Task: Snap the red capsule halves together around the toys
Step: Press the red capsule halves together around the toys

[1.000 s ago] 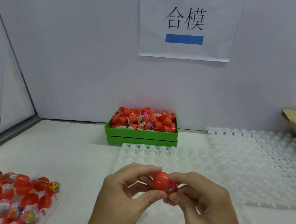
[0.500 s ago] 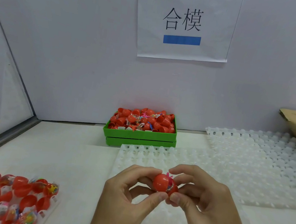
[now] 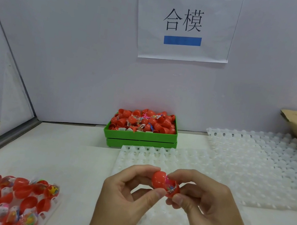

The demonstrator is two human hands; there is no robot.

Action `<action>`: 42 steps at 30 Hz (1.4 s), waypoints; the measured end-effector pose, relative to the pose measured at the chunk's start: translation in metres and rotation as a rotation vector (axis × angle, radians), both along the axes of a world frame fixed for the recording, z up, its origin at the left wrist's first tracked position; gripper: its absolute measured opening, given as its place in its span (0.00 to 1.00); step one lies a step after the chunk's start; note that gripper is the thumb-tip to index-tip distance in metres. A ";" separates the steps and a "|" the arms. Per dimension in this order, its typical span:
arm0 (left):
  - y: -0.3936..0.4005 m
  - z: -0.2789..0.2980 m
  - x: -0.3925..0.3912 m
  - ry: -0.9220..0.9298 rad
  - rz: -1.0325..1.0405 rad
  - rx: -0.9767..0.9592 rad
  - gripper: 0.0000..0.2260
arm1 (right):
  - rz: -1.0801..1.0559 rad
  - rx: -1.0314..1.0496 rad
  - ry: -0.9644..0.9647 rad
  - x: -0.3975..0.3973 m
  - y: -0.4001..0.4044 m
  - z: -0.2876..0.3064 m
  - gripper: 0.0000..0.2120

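1. The left hand (image 3: 122, 195) pinches the smooth red cap (image 3: 158, 180) between thumb and forefinger, in the air above the white tray (image 3: 136, 161).
2. The right hand (image 3: 205, 205) pinches the other half (image 3: 173, 190), which carries the toy (image 3: 169, 183); wrapper and pink bits stick out at the seam.
3. The halves touch but sit askew: the gap opens toward the top and right, so the capsule looks not yet snapped.
4. The capsule's axis runs left to right between the hands, so closing likely means pressing them toward each other, with the wrapper tucked in first.
5. More open halves wait in the tray at lower left (image 3: 44, 212) and in the green box (image 3: 139, 137) on the tabletop (image 3: 59, 152).
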State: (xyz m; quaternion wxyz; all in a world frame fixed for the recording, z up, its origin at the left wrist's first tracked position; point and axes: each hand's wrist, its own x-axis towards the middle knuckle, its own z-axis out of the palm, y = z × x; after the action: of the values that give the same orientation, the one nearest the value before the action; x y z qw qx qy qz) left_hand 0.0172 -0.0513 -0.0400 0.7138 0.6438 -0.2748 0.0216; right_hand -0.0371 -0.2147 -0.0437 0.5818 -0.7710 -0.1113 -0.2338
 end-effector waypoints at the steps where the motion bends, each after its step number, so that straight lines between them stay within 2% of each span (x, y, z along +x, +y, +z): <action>1: 0.000 0.000 0.000 0.001 0.001 0.000 0.17 | 0.002 -0.007 -0.003 0.000 0.000 0.000 0.19; 8: -0.003 -0.001 -0.002 0.007 0.003 0.021 0.17 | -0.031 -0.085 -0.063 0.002 -0.001 -0.002 0.22; 12: -0.003 -0.003 -0.002 -0.002 0.021 0.053 0.17 | -0.002 0.042 -0.012 0.001 -0.001 -0.003 0.22; 21: -0.002 -0.001 -0.003 -0.024 0.014 0.076 0.16 | 0.027 0.049 -0.053 -0.001 -0.001 -0.001 0.15; 31: -0.003 0.000 -0.006 -0.047 0.004 0.052 0.15 | -0.056 -0.151 -0.165 0.000 -0.002 0.001 0.19; 38: -0.006 -0.002 -0.007 -0.047 0.023 0.044 0.14 | -0.103 -0.261 -0.225 -0.001 -0.004 0.001 0.17; 42: -0.007 -0.004 -0.007 -0.059 0.037 0.085 0.13 | -0.076 -0.172 -0.164 -0.002 -0.005 0.000 0.22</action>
State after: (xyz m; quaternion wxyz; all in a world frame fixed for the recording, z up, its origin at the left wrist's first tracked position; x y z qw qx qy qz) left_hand 0.0098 -0.0587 -0.0443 0.6769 0.6776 -0.2845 0.0418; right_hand -0.0386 -0.2194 -0.0434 0.4930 -0.8002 -0.1487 -0.3075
